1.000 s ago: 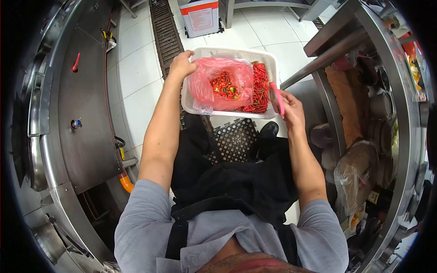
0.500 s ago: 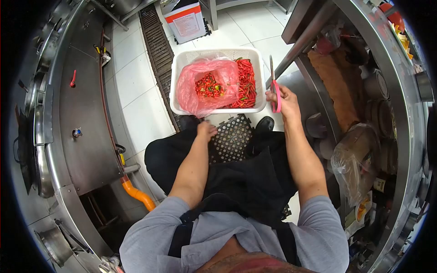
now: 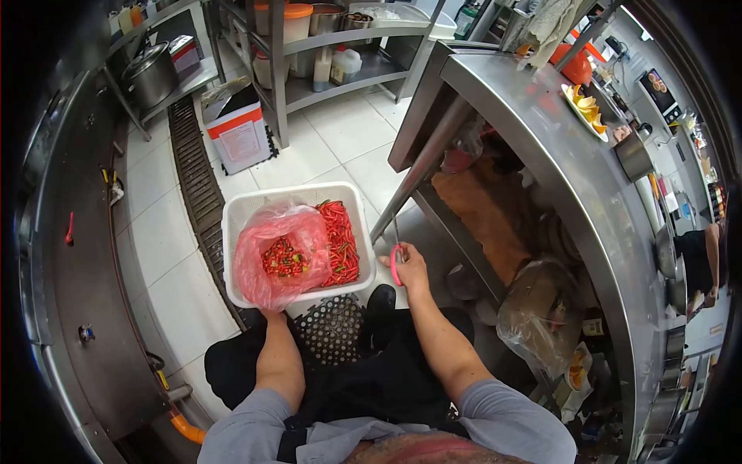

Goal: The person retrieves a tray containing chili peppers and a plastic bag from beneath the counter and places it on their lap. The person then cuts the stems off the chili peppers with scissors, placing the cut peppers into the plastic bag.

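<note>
Right hand [image 3: 412, 267] grasping scissors [image 3: 395, 267], just beside basket [image 3: 297, 194], left hand [image 3: 270, 315] by near edge [image 3: 332, 291], grip unclear

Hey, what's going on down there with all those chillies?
A person's right hand holds pink-handled scissors beside a white basket. Their left hand is at the basket's near edge, by a pink plastic bag, its fingers hidden. The open bag sits in the basket with what look like chopped chillies inside; whole red chillies lie next to it.
</note>
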Tool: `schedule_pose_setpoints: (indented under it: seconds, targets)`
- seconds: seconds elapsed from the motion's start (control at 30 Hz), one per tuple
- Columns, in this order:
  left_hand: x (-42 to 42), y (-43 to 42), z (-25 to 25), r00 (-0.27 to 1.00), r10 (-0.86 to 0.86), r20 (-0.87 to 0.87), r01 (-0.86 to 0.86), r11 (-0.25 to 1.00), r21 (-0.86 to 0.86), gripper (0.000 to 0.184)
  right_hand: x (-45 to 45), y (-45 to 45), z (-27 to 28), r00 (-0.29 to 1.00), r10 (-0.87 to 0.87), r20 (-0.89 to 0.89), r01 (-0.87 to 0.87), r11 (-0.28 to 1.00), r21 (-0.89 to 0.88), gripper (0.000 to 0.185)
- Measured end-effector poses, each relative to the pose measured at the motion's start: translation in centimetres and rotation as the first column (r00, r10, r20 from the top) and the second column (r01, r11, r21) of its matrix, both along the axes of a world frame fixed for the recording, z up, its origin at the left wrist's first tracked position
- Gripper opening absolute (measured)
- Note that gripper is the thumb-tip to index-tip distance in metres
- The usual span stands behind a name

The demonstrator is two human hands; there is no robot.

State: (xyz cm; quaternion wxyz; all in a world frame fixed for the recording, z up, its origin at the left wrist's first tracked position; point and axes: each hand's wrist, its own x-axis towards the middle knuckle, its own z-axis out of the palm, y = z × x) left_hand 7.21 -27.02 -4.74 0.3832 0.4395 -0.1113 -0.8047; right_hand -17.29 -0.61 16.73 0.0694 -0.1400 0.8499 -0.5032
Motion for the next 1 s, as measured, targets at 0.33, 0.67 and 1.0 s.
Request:
schedule_pose_setpoints:
  seconds: [0.33,0.67,1.0]
  targets:
    - [2.3,1.7,-1.4,0.998,0.028,-0.048,-0.029,0.999,-0.017,0.033,3.4,-2.9,-8.5,0.975,-0.114,0.189,0.111,0.994,0.023,0.047]
    - [1.5,2.6,4.9,0.978,-0.207,-0.03,0.207,0.978,-0.012,0.037,4.2,-4.0,-5.0,0.899,-0.242,0.365,0.237,0.97,0.059,0.03]
    - [-3.1,5.3,5.2,0.976,-0.194,0.103,0.193,0.981,0.013,0.036,1.9,-5.6,-2.6,0.974,-0.181,0.138,0.19,0.98,-0.054,0.017]
